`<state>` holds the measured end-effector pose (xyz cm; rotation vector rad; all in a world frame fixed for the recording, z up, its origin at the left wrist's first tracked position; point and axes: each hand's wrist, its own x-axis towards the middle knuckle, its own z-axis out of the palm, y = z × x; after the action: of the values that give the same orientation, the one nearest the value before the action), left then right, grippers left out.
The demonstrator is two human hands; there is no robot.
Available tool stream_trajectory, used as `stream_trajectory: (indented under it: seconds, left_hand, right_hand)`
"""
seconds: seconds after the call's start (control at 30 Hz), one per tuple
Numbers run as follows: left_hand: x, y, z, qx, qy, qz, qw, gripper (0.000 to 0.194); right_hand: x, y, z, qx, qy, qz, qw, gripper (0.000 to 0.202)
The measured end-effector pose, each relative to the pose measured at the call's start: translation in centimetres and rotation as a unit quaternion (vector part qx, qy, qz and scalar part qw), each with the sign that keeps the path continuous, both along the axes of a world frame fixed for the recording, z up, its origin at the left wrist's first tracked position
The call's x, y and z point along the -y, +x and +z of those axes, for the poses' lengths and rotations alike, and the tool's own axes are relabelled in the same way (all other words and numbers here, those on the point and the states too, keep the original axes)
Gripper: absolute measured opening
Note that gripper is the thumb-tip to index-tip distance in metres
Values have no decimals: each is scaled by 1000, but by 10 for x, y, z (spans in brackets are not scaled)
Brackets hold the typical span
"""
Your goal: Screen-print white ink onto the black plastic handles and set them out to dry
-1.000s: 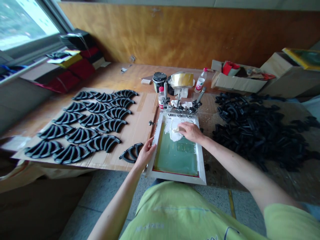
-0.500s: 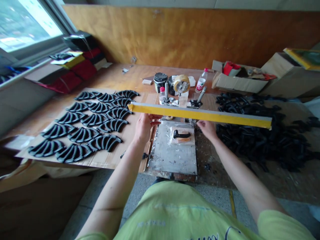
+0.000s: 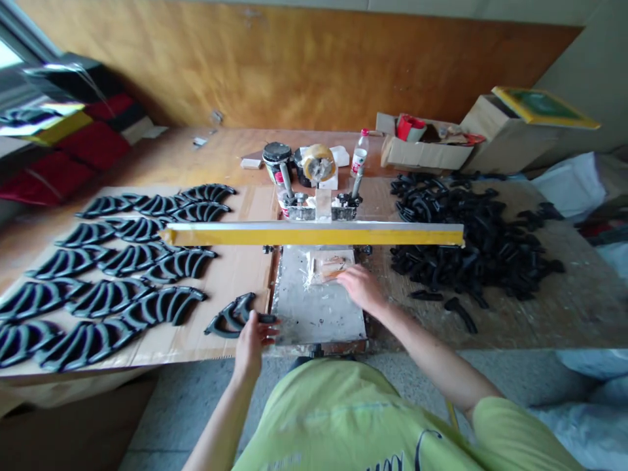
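My left hand [image 3: 254, 335] is closed round a black curved part [image 3: 266, 318] near the front edge of the cardboard, beside a few more black parts [image 3: 228, 319]. My right hand [image 3: 357, 284] has its fingers together at the right side of the small fixture [image 3: 328, 267] on the grey metal plate [image 3: 318, 311]; what they hold, if anything, is too small to make out. No black part lies in the fixture. Across the press, above the plate, runs a yellow and grey bar [image 3: 316, 235].
Rows of black parts [image 3: 103, 297] lie on cardboard at the left. A heap of black parts [image 3: 471, 235] covers the right side. Behind the bar stand a black tub [image 3: 277, 160], a tape roll [image 3: 318, 162], a bottle [image 3: 360, 154] and an open carton [image 3: 426, 154].
The black part has left the fixture and my left hand has moved toward the front with a black part. My right hand has come in over the plate. The view has turned right.
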<state>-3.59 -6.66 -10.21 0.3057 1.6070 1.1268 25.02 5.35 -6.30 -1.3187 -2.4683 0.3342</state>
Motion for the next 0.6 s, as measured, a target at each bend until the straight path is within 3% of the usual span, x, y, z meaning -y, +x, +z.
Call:
stream_trajectory:
  seconds: [0.07, 0.13, 0.23, 0.37, 0.5, 0.53, 0.6]
  left_hand:
    - [22, -44, -22, -74, -76, 90, 990, 49]
    - [38, -80, -43, -138, -150, 125, 971, 46]
    - [42, -105, -59, -217, -217, 56, 950, 52]
    - [21, -113, -53, -297, -231, -112, 920, 63]
    - [15, -124, -39, -317, -243, -133, 907, 57]
    - [16, -124, -35, -326, -246, -133, 903, 54]
    - [14, -119, -24, -345, -220, -122, 904, 50]
  right_hand:
    - [-21, 60, -4, 106, -12, -198, 974, 25]
    - [-38, 114, -10, 211, -52, -337, 916, 26]
    - [-50, 156, -20, 256, -141, -407, 865, 32]
    - [-51, 153, -33, 217, -159, -456, 848, 44]
    - [-45, 148, -35, 109, -96, -570, 808, 54]
    - [-43, 147, -33, 80, -70, -573, 812, 54]
    - [-38, 136, -29, 27, -16, -512, 858, 48]
